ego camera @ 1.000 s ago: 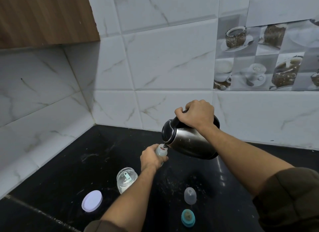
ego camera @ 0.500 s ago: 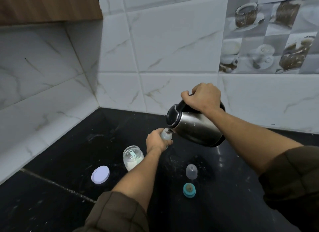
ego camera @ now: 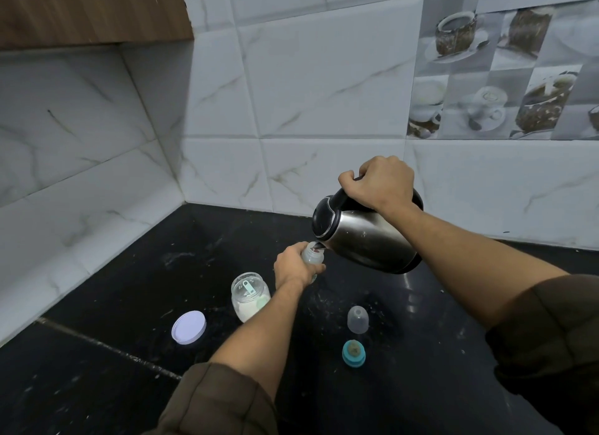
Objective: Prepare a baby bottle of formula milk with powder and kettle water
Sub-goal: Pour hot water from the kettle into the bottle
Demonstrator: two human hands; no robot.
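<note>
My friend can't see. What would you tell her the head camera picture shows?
A person tilts a steel kettle, spout at the mouth of a small bottle they hold, at a black counter. Nearby are an open jar of white powder with a scoop, a white lid, a clear cap and a teal teat.

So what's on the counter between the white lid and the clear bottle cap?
In the head view, the open powder jar, scoop inside, stands between them; the left forearm also crosses that stretch.
</note>
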